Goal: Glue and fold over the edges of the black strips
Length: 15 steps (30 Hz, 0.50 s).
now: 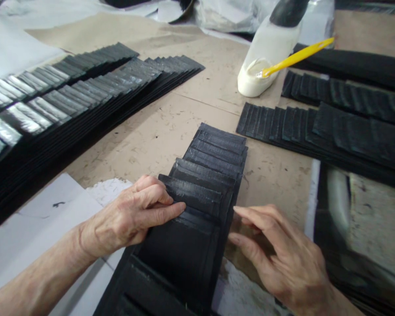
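Note:
In front of me lies a row of overlapping flat black pieces, leather-like, with a slight sheen (181, 245). My left hand (134, 210) is at the row's left edge, its fingers closed on the edge of one black piece (194, 195) and its thumb laid over the top. Beside the right edge is my right hand (276, 250), thumb and fingers apart with nothing between them. Its fingertips are close to the row; whether they touch it I cannot tell.
More overlapping black strips (85, 94) lie at left, others (349, 127) at right. A white plastic bottle (260, 57) with a cut opening lies behind, a yellow-handled tool (299, 57) resting in its white contents. White sheets (55, 210) and brown paper (145, 127) cover the table.

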### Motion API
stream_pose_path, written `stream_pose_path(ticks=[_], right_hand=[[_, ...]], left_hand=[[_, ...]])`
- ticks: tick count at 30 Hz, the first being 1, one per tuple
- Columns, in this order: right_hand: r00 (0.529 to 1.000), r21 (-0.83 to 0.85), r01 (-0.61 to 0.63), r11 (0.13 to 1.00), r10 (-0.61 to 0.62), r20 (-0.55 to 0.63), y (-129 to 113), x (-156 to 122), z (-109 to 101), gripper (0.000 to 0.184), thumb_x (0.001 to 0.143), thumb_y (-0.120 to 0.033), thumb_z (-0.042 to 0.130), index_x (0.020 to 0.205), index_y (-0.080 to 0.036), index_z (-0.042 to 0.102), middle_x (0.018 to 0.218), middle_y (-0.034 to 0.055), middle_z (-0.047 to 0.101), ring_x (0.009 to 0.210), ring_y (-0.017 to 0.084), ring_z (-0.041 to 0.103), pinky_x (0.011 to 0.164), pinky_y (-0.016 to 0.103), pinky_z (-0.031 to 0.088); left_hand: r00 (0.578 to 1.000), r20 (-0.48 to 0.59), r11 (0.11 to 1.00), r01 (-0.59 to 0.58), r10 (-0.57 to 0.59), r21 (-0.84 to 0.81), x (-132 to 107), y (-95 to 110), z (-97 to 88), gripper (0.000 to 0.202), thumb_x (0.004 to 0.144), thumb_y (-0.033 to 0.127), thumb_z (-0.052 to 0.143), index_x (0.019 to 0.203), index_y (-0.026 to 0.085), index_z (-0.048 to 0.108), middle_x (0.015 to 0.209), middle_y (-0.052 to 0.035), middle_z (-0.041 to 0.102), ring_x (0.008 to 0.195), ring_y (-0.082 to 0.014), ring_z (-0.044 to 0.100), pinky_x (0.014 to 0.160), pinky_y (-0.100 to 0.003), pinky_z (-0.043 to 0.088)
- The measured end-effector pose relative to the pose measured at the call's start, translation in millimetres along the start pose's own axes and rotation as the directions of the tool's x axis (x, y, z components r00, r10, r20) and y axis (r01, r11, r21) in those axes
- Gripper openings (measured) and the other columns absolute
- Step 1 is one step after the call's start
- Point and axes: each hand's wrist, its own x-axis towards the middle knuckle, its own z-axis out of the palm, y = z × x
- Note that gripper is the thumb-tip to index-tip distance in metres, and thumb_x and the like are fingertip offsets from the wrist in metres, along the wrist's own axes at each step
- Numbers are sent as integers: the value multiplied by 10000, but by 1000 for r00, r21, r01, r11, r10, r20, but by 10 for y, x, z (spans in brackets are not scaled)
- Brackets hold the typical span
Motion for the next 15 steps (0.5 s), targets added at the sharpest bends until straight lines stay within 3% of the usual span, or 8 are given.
stream_pose_path(ticks=[3, 7, 11, 15], right_hand=[[994, 16, 104, 994, -104, 17, -26, 2, 44, 254, 848, -138, 523, 1091, -133, 597, 817, 49, 596, 722, 126, 564, 636, 243, 491], [976, 49, 209, 977, -211, 43, -20, -61, 40, 261, 838, -58, 465, 1000, -169, 637, 792, 33, 609, 709, 121, 545, 622, 250, 490], [990, 105, 142, 984, -138, -41, -101, -7, -37, 236, 806, -33, 456, 862, -163, 645, 825, 56, 611, 789, 144, 556, 693, 265, 503], [987, 85, 160, 984, -158, -26, -306, 245, 95, 255, 803, -47, 477, 972, -122, 652, 850, 83, 615, 789, 163, 547, 710, 281, 508]], left_hand=[[1000, -7, 1000, 11, -11, 8, 5, 6, 6, 354, 930, 200, 305, 1202, 212, 531, 914, -80, 571, 874, -179, 498, 774, -337, 432], [999, -33, 1000, -15, 16, 24, 12, 6, 14, 349, 926, 197, 309, 1198, 200, 527, 909, -81, 559, 862, -180, 487, 759, -339, 430], [999, -29, 999, -20, 21, 36, 14, 5, 22, 351, 918, 159, 294, 1168, 189, 537, 885, -72, 548, 849, -169, 480, 772, -334, 427], [999, -23, 999, -27, 28, 40, 14, 0, 29, 346, 909, 164, 302, 1162, 185, 537, 878, -68, 552, 837, -170, 472, 766, -336, 439]])
